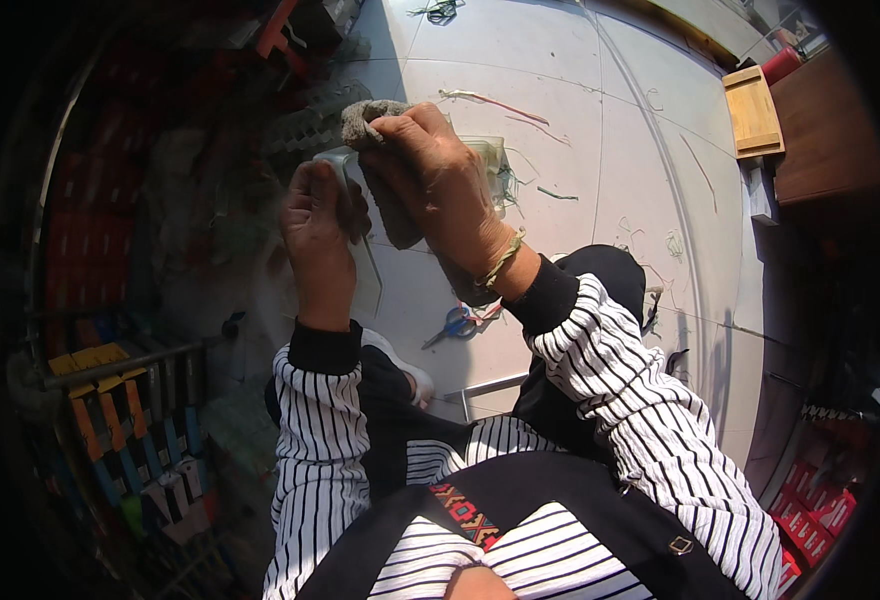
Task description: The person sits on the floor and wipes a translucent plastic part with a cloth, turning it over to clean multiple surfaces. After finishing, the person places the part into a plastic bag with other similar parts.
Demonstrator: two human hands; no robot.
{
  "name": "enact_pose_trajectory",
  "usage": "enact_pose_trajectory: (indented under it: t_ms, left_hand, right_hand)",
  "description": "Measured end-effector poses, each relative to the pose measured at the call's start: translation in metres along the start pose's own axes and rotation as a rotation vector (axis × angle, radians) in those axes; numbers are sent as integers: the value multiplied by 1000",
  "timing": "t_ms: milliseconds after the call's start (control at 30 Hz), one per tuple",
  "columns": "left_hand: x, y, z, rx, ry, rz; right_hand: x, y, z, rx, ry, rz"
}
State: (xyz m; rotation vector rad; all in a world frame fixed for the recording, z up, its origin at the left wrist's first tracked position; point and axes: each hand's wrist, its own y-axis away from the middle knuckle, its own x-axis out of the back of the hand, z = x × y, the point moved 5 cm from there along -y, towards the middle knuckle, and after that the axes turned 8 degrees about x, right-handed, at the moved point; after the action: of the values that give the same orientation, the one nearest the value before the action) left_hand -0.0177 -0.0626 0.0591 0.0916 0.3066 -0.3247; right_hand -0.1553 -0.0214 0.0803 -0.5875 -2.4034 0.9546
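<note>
My black garment (560, 500) bears a pale diamond emblem (680, 545). Ahead, above pale floor tiles (550, 80), my left hand (320, 225), nearly closed, pinches a clear, glossy, thin-edged piece (356, 185); my right hand (435, 180), fingers curled tight, grips a rough grey cloth (393, 215) beside it. Red boxes (85, 240) farther left carry blurred white print.

2 hands (322, 235), 1 cloth (396, 218), 1 bracelet (503, 259), apparently 1 scissors (457, 323)

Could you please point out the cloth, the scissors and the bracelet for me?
Cloth (362, 122): head view, on its bunched upper end.
Scissors (454, 326): head view, on the blue handles.
Bracelet (504, 260): head view, on the middle of its band.
</note>
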Motion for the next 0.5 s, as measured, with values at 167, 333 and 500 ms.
enact_pose_trajectory:
  t_ms: [167, 333, 500]
  left_hand:
    - [33, -4, 27, -55, 265, -99]
    - [55, -8, 29, 87, 472, 204]
    - [34, 0, 10, 124, 302, 306]
  right_hand:
    - [4, 4, 35, -332, 285, -297]
    - [-2, 4, 23, -265, -202, -136]
    - [-29, 11, -26, 37, -427, -106]
